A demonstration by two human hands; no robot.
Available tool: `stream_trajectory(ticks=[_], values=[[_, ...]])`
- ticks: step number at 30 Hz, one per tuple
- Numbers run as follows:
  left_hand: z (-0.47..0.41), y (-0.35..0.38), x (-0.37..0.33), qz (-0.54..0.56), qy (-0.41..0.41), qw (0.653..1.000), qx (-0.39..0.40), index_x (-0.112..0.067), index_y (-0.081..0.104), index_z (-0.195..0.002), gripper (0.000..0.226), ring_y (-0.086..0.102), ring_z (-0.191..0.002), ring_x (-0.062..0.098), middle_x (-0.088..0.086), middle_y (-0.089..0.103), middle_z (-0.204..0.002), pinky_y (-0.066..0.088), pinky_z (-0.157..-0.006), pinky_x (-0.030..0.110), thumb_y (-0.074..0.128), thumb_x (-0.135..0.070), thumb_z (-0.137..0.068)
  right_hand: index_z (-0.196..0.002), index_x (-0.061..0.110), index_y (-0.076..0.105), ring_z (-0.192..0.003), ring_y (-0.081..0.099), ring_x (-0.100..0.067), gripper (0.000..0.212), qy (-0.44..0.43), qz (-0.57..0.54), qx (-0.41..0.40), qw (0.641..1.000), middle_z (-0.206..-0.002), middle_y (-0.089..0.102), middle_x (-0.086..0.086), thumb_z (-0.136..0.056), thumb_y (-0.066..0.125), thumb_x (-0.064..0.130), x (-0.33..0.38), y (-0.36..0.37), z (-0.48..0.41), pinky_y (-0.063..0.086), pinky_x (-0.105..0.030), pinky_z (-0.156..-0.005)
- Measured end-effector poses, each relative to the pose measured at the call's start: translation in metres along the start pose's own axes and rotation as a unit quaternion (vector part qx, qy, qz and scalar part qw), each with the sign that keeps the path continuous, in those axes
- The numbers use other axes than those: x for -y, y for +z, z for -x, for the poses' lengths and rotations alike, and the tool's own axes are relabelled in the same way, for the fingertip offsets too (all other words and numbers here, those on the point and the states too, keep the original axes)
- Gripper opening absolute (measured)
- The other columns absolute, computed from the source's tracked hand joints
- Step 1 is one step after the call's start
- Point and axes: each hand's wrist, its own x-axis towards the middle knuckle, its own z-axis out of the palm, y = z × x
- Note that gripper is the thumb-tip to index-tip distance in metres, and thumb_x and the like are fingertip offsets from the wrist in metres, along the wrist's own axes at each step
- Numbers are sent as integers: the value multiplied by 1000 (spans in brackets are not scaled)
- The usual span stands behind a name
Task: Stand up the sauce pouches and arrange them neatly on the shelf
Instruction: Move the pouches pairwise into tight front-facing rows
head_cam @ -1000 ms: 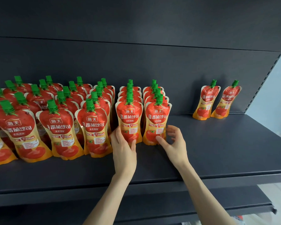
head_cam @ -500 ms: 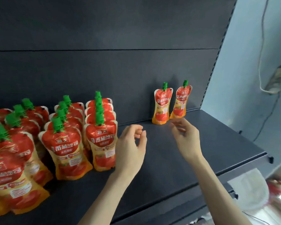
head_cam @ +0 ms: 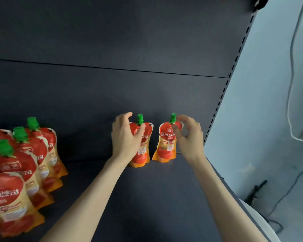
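Thumb and fingers of the left hand (head_cam: 126, 138) wrap the top of one upright sauce pouch (head_cam: 143, 151), a second pouch (head_cam: 165, 142) stands just beside it at the half-curled right hand (head_cam: 188, 137), whose hold is too blurred to tell, and more pouches (head_cam: 24, 163) stand well left of both.

Two red, green-capped pouches stand apart: left pouch (head_cam: 144, 147) gripped by the left hand (head_cam: 124, 138), right pouch (head_cam: 165, 144) at the right hand (head_cam: 189, 137). Rowed other pouches (head_cam: 24, 163) stand well left.
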Motion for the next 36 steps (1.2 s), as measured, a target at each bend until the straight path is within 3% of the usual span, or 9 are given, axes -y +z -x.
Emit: stream_trajectory(ticks=[4, 9, 12, 16, 18, 23, 28, 36], values=[[-18, 15, 1, 12, 5, 1000, 11, -12, 56, -113, 34, 53, -108, 20, 4, 58, -113, 45, -90, 37, 63, -31, -86, -115, 18, 59, -116, 48, -18, 26, 3, -35, 22, 999, -110, 61, 10, -89, 60, 19, -23, 9, -27, 42, -30, -91], [-16, 20, 8, 38, 15, 999, 16, -15, 61, -90, 23, 64, -79, 9, -6, 66, -82, 54, -70, 34, 62, -37, -86, -102, 23, 58, -89, 60, -11, 16, 60, -113, 58, 990, -92, 62, 8, -88, 64, 26, -35, 23, -33, 49, -25, -77], [-12, 18, 11, 81, -1, 996, 24, -18, 63, -92, 20, 65, -81, 6, -8, 67, -85, 56, -68, 29, 67, -35, -83, -95, 24, 57, -86, 63, -15, 16, 72, -129, 52, 988, -88, 65, 3, -84, 68, 25, -43, 24, -33, 53, -31, -74], [0, 19, 13, 93, -7, 996, 3, -19, 62, -113, 33, 59, -92, 1, -11, 59, -99, 48, -73, 9, 70, -24, -81, -97, 25, 56, -89, 64, -21, 20, 92, -159, 78, 980, -91, 66, 2, -83, 70, 19, -48, 22, -26, 55, -43, -81], [8, 17, 6, 97, -10, 995, -4, -15, 64, -112, 33, 59, -92, 7, -8, 58, -98, 48, -74, 11, 71, -20, -81, -95, 20, 58, -88, 63, -22, 19, 73, -160, 62, 982, -89, 66, 1, -82, 70, 16, -47, 18, -18, 54, -47, -81], [47, 0, -27, 119, -12, 992, -25, -18, 67, -107, 29, 61, -94, 10, -5, 61, -96, 53, -76, 24, 72, -19, -79, -92, 23, 59, -86, 63, -20, 15, 36, -208, 44, 976, -87, 66, 0, -85, 68, 14, -26, -16, 8, 56, -39, -76], [114, -37, -67, 151, -55, 982, -97, -29, 63, -102, 28, 63, -91, 1, -12, 66, -97, 52, -70, 13, 73, -21, -77, -88, 27, 60, -77, 66, -6, 18, 31, -290, 84, 953, -83, 67, 7, -82, 70, 13, 6, -56, 54, 55, -18, -67], [195, -111, -91, 168, -97, 967, -164, -32, 61, -88, 26, 66, -79, 0, -16, 69, -82, 52, -58, 14, 77, -18, -73, -86, 15, 64, -77, 70, -16, 10, 83, -379, 157, 908, -80, 70, 0, -81, 72, 19, 62, -70, 128, 59, -29, -68]])
